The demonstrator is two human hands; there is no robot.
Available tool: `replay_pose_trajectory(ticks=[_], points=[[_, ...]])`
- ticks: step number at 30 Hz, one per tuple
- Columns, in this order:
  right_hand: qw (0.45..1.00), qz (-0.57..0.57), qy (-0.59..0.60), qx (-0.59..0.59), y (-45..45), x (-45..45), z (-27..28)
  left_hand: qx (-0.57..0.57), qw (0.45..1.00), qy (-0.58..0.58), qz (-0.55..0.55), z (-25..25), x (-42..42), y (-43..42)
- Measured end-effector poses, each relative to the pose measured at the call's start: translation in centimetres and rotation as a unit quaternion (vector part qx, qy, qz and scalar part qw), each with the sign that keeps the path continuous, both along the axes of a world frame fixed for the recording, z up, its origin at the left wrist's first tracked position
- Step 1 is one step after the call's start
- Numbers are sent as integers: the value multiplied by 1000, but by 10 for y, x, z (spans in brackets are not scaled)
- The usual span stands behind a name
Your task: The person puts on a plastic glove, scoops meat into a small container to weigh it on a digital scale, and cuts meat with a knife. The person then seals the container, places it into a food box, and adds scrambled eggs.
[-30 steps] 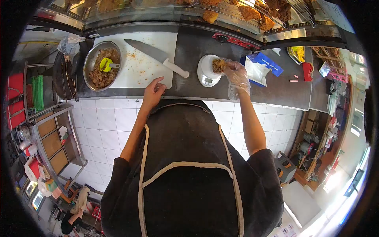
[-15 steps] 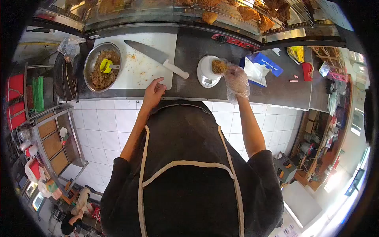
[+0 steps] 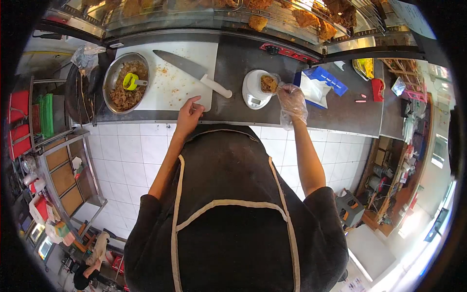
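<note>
My right hand (image 3: pixel 292 101), in a clear plastic glove, pinches the edge of a small clear bag of chopped meat (image 3: pixel 268 84). The bag lies on a white digital scale (image 3: pixel 253 90). Bare, my left hand (image 3: pixel 190 116) hovers by the near edge of a white cutting board (image 3: pixel 182 90), fingers curled, what they hold too small to make out. A large knife (image 3: pixel 187 67) with a white handle lies across the board. On the left, a steel bowl (image 3: pixel 108 80) holds chopped meat and a yellow-green scoop (image 3: pixel 130 81).
A blue box (image 3: pixel 332 80) with white sheets sits right of the scale. Farther right are a yellow packet (image 3: pixel 364 67) and a red object (image 3: pixel 378 89). A glass cabinet with fried pieces (image 3: pixel 305 18) stands behind the counter. Another person (image 3: pixel 87 272) is at lower left.
My right hand has drawn back slightly from the bag's contents, toward its right edge, and more of the meat shows. My left hand stays in place.
</note>
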State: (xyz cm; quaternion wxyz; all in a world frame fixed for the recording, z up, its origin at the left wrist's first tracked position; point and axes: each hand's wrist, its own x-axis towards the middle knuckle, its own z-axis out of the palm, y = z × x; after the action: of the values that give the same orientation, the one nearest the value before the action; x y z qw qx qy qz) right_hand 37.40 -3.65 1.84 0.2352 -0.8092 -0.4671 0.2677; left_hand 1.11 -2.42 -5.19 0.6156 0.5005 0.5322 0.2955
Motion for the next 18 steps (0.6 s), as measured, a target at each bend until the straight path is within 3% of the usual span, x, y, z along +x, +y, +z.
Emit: replay_pose_trajectory(ticks=[3, 9, 13, 15, 16, 17, 18], points=[[998, -10, -51, 36, 1, -4, -3, 4, 1000, -25, 9, -4, 0, 0], [997, 28, -17, 65, 6, -9, 2, 4, 999, -33, 13, -7, 0, -3], [998, 45, -41, 16, 10, -5, -2, 2, 1000, -14, 2, 2, 0, -1], [979, 23, 135, 149, 4, 26, -26, 3, 1000, -5, 15, 3, -2, -1], [979, 25, 135, 149, 3, 35, -19, 4, 1000, -5, 17, 0, -4, -2], [915, -119, 370, 109, -1, 44, -12, 9, 1000, -9, 22, -4, -6, -3], [776, -254, 574, 60, -5, 46, -3, 13, 999, -14, 28, -6, -8, -4]])
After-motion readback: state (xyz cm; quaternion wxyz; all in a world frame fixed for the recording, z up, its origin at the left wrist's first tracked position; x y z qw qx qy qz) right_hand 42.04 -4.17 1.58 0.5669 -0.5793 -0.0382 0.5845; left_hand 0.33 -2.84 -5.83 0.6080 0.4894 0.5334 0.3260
